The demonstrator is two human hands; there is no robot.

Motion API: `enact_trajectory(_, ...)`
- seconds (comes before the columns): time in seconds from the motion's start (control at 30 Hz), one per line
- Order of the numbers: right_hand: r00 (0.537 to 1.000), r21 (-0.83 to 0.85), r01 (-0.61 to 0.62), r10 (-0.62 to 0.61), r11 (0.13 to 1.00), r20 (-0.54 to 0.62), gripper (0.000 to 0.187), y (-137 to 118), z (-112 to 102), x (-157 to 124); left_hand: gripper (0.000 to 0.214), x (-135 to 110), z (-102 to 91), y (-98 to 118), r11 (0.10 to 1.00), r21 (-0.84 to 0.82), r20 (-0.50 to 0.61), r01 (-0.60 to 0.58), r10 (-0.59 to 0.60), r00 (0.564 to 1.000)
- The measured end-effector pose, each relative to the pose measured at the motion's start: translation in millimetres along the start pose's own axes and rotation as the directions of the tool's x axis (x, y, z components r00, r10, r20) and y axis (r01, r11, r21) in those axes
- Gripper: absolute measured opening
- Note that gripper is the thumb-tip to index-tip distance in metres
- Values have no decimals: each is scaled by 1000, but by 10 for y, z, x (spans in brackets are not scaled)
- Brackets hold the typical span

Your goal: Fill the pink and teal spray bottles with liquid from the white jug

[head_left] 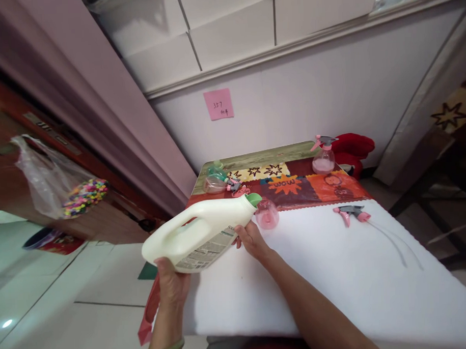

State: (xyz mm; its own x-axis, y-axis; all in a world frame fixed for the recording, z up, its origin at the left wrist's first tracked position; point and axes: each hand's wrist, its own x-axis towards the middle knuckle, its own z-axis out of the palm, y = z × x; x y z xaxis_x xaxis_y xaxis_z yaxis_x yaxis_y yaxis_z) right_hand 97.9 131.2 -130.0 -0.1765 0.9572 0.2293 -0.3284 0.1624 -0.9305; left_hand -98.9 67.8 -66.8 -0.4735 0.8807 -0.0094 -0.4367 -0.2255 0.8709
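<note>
Over the white surface [358, 272], left hand [172, 282] and right hand [251, 240] clamp the jug [219, 214]: probably heavy, stiff, slick; its handle [176, 220] suits gripping.

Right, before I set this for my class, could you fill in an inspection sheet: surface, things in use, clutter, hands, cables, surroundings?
Surface: white covering, with a patterned cover at the far end.
Things in use: pale jug, tilted, its green spout at a round bottle; contact unclear.
Clutter: spray bottle holding pink liquid, loose spray head with tube, another clear bottle.
Hands: left hand supports the jug's base; right hand holds near its neck.
Cables: nothing seen.
Surroundings: pink note on the wall; plastic bag hanging at the door.
</note>
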Motion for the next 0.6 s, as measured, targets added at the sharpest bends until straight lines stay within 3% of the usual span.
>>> enact_trajectory(0.13, 999, 82, -45, 46, 996, -13, 49, 7, 22, 11, 70, -52, -75, 85, 986, 153, -61, -60, 70, 996)
enact_trajectory(0.3, 995, 91, -44, 52, 995, -87, 46, -69, 18, -7, 55, -87, -102, 127, 974, 184, -74, -135, 150, 986)
enact_trajectory(0.6, 990, 89, -15, 27, 996, -135, 48, -65, 37, -50, 49, -67, -111, 144, 968, 197, -47, -157, 169, 984)
